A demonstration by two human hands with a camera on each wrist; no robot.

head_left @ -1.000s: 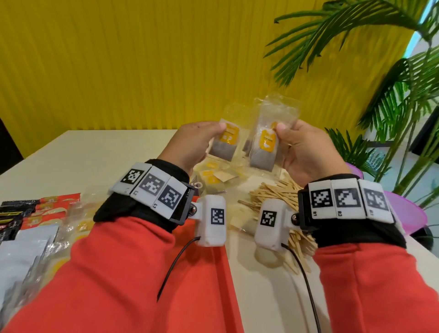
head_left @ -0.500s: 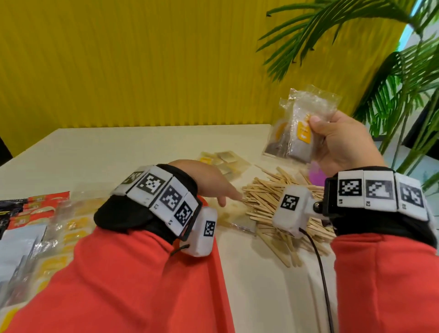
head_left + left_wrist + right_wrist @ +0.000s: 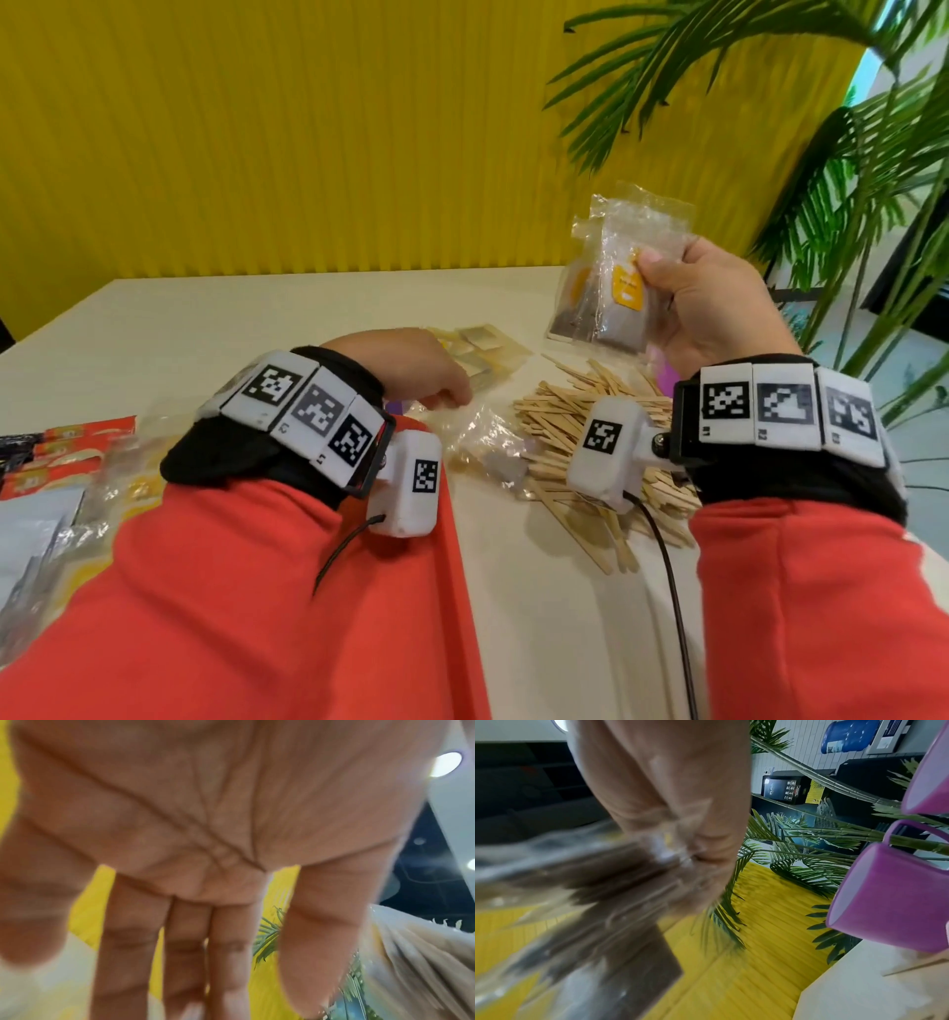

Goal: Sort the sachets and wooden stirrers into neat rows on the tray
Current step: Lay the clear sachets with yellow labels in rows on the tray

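- A cream table (image 3: 205,318) fills the scene, a yellow wall (image 3: 257,128) at its far side and a palm (image 3: 847,154) far right.
- A heap of wooden stirrers (image 3: 554,431) lies right of centre, near the table's right edge.
- Red sachets (image 3: 61,452) and clear ones sit in rows at the near left.
- The right hand (image 3: 708,308), raised above the stirrers, pinches clear tea sachets (image 3: 611,288) between thumb and fingers.
- The left hand (image 3: 411,370) reaches low over loose sachets (image 3: 482,442) at the centre; the wrist view shows its fingers (image 3: 128,943) straight and spread, holding nothing.
- Purple cups (image 3: 885,898) stand at the far right.
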